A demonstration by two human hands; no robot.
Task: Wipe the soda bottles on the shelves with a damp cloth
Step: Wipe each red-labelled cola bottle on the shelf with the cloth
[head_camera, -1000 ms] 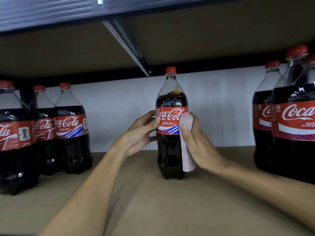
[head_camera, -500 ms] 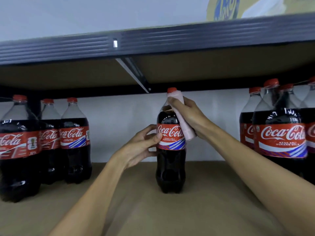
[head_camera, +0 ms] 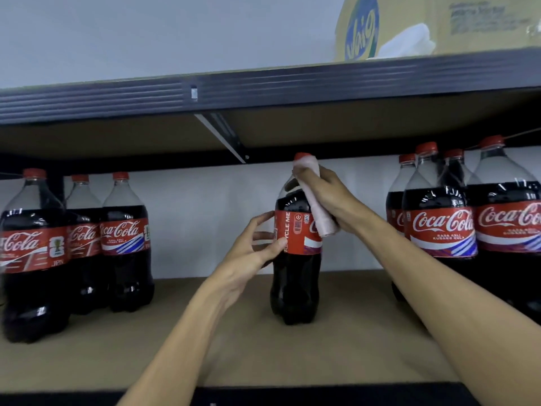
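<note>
One cola bottle (head_camera: 295, 276) with a red label and red cap stands upright in the middle of the brown shelf (head_camera: 263, 353). My left hand (head_camera: 251, 250) holds it at the label, thumb on the front and fingers round the left side. My right hand (head_camera: 328, 197) grips a folded pale pink cloth (head_camera: 317, 206) and presses it against the bottle's neck and right shoulder, just under the cap. The cloth's lower end hangs over the label's right edge.
Three cola bottles (head_camera: 79, 244) stand at the shelf's left, several more (head_camera: 465, 224) at the right. The upper shelf's dark front rail (head_camera: 263, 89) runs close above the caps. A yellow carton (head_camera: 409, 24) sits on that upper shelf.
My right hand slid the cloth from the label up to the neck. The bottle turned, so the label's side panel now faces me. The view tilted upward.
</note>
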